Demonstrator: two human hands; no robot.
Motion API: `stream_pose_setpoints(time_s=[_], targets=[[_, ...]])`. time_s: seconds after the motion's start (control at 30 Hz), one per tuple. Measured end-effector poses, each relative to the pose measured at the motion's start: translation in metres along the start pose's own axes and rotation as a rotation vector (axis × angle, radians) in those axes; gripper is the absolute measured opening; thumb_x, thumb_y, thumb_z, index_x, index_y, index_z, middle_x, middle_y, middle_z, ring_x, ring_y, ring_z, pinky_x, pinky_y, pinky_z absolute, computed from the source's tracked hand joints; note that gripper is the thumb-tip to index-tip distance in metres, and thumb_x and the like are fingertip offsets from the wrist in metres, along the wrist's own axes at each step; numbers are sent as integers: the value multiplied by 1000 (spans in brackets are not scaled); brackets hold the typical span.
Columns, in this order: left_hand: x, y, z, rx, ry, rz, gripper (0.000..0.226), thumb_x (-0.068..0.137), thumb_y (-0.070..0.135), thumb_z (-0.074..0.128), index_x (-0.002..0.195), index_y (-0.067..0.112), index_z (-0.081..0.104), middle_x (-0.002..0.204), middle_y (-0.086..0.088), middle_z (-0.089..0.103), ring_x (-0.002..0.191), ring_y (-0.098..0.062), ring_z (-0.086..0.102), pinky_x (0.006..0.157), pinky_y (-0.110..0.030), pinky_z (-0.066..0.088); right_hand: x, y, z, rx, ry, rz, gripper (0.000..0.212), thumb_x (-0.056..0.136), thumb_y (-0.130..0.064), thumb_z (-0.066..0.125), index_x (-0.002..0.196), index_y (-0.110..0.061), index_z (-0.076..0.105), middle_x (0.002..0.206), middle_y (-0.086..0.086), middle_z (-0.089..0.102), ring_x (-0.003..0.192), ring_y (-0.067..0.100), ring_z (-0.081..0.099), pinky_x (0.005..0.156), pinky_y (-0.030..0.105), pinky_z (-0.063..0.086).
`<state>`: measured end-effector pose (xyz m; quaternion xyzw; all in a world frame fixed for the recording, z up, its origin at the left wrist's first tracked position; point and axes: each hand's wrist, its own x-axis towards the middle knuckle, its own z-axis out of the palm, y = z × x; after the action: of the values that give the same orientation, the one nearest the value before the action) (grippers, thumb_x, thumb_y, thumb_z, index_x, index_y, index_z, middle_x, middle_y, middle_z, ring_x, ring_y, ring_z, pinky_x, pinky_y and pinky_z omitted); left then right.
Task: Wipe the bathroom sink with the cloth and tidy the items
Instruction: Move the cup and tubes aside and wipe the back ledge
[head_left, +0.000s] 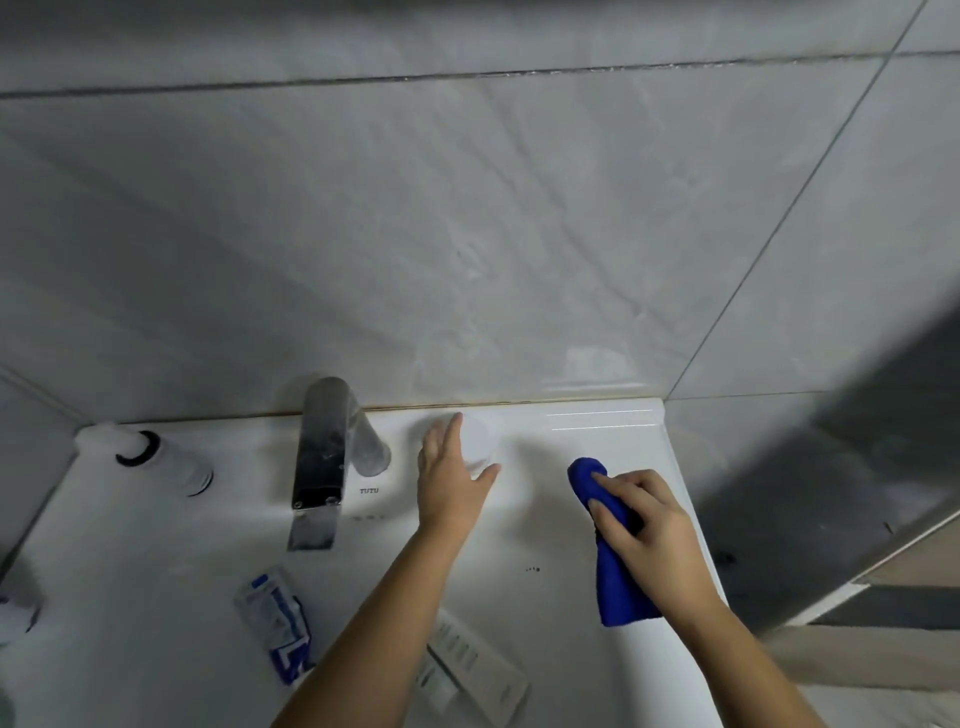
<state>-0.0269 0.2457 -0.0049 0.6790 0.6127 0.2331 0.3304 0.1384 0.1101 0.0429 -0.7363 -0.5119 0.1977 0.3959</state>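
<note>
Sink (602, 441): left fingers (453, 427) spread by cup (480, 441), right fingers (621, 501) grip cloth (618, 587)

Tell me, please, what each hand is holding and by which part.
The right hand grips the blue cloth around its upper half; the left hand holds nothing.

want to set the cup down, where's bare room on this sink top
Bare: the back right corner of the sink top, between the cup and the right edge, behind the blue cloth; the strip between the left hand and the cloth. Crowded: the front, with the toothpaste tube and white box, and the back left, with the bottle and faucet.
</note>
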Motion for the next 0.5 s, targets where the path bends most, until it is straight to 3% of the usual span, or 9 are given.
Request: stream_pose_setpoints(time_s=[0.23, 0.5], targets=[[18, -8, 15, -131, 133, -163, 65, 71, 23, 76, 129, 20, 46, 130, -3, 50, 117, -24, 50, 92, -29, 40, 5, 12, 1, 12, -25, 46, 27, 83, -14, 65, 109, -17, 65, 97, -8, 53, 87, -1, 54, 73, 1, 36], [-42, 28, -33, -241, 100, -14, 65, 63, 29, 82, 121, 24, 52, 118, 9, 55, 105, -12, 52, 86, -28, 47, -4, -6, 0, 20, 7, 10, 27, 82, -10, 66, 108, -16, 66, 96, -5, 54, 89, 1, 53, 73, 3, 38]])
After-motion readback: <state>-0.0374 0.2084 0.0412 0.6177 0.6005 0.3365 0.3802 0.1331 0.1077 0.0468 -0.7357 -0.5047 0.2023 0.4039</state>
